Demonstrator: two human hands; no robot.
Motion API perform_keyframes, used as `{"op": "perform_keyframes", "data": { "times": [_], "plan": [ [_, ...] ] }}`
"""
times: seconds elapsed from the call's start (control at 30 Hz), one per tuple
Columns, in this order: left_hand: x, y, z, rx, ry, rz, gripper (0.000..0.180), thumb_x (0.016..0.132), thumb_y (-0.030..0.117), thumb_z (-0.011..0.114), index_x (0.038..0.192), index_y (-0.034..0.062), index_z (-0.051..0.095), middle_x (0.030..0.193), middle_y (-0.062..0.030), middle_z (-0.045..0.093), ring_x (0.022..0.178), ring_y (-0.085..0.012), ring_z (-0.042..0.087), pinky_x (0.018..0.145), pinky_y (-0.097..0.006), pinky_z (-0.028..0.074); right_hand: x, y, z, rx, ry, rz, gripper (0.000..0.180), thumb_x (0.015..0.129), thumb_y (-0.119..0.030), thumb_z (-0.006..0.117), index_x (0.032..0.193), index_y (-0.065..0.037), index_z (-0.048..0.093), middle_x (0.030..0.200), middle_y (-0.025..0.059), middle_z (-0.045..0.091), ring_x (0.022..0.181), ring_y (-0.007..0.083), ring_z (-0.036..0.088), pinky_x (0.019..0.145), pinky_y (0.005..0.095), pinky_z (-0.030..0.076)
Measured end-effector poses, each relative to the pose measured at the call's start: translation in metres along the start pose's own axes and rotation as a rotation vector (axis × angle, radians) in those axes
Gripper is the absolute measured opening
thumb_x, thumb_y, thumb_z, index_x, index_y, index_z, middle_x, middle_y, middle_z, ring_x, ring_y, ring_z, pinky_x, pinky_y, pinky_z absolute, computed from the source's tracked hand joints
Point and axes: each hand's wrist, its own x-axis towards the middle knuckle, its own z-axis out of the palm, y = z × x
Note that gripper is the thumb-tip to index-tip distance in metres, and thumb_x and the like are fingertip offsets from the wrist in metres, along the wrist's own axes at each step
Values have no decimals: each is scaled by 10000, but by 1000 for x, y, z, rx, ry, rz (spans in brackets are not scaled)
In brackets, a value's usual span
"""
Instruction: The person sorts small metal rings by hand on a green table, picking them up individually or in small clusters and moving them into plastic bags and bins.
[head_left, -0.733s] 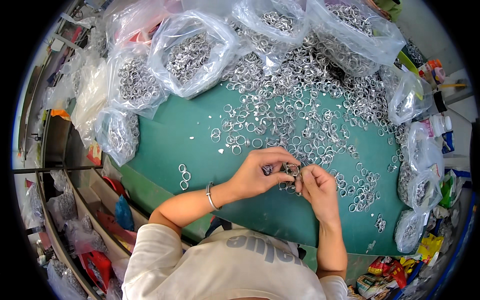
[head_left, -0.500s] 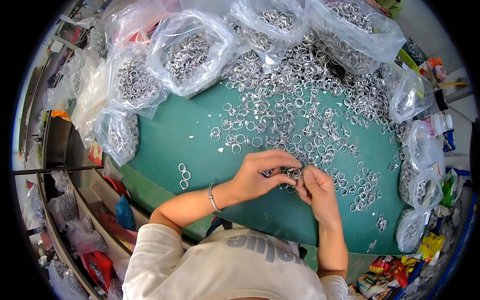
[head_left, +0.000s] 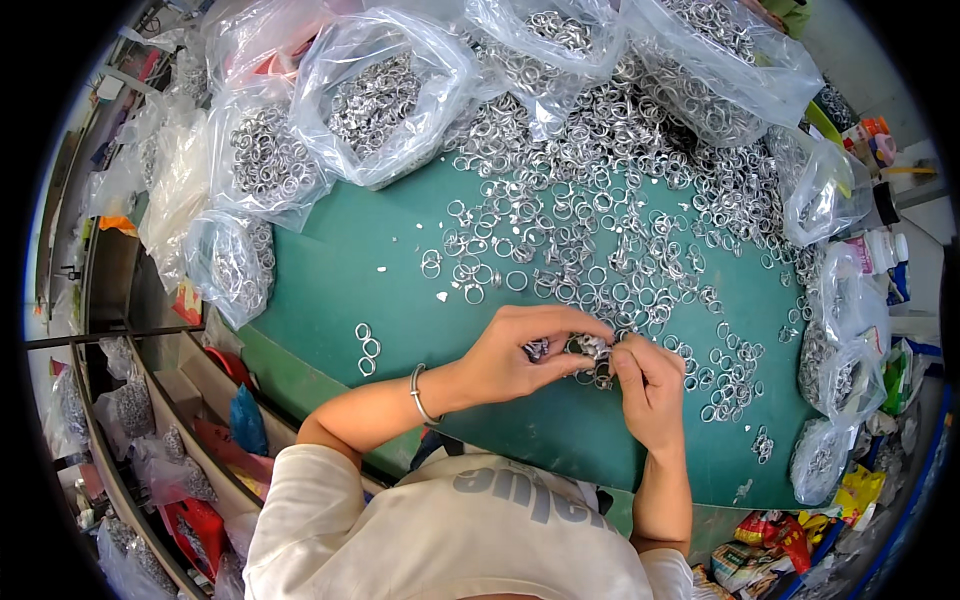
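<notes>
Rings [head_left: 590, 350] — a small metal cluster pinched between left hand [head_left: 520, 355] and right hand [head_left: 650, 385], just below the loose pile [head_left: 600, 240] — look mid-assembly; steady fingertip alignment comes next.

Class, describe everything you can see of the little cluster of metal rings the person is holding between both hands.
The cluster of rings is a small bunch of shiny, silver-coloured metal loops, seemingly linked or bunched together. It sits just above the green mat, pinched between the fingertips of the left hand and the right hand. Fingers hide much of it, so its ring count cannot be told. Loose rings of the same kind lie close behind it.
</notes>
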Motion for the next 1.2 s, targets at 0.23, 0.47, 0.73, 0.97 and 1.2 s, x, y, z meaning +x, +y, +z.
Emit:
{"op": "perform_keyframes", "data": {
  "times": [0.23, 0.47, 0.73, 0.97, 1.2],
  "plan": [
    [2, -5, -8, -268, -158, -340, 328, 816, 51, 676, 1142, 36, 648, 887, -18, 670, 598, -34, 459, 518, -212, 398, 2, 1, 0, -246, 75, -159, 65, 826, -26, 618, 770, -3, 593, 623, 89, 507, 471, 238, 502, 439, 322, 384],
    [2, -4, -3, -209, -35, -225, 207, 813, 24, 673, 1016, -3, 700, 878, -100, 692, 655, -99, 574, 580, -230, 474, 2, 1, 1, -239, 59, -147, 105, 828, -28, 618, 737, -3, 572, 604, 86, 490, 444, 226, 479, 414, 323, 355],
    [1, -8, -3, -129, -62, -106, 207, 786, 5, 688, 991, 5, 710, 977, -138, 691, 906, -209, 654, 783, -303, 527, -1, -5, -5, -127, -58, 25, 154, 839, -23, 595, 701, 5, 531, 570, 96, 471, 436, 231, 453, 426, 334, 343],
    [0, -11, -1, -127, -80, -168, 206, 791, 2, 685, 996, 4, 707, 953, -141, 694, 848, -196, 662, 742, -291, 534, 0, -5, -10, -284, -97, -42, 187, 841, -64, 604, 679, -11, 529, 552, 104, 477, 433, 238, 457, 426, 328, 340],
    [-2, -13, 5, -120, -86, -152, 172, 799, 16, 686, 968, -4, 714, 897, -120, 692, 720, -144, 629, 626, -262, 521, -1, 5, -13, 83, -290, 293, 266, 904, -143, 569, 678, -6, 537, 530, 86, 445, 449, 156, 421, 447, 305, 342]
  ]
}}
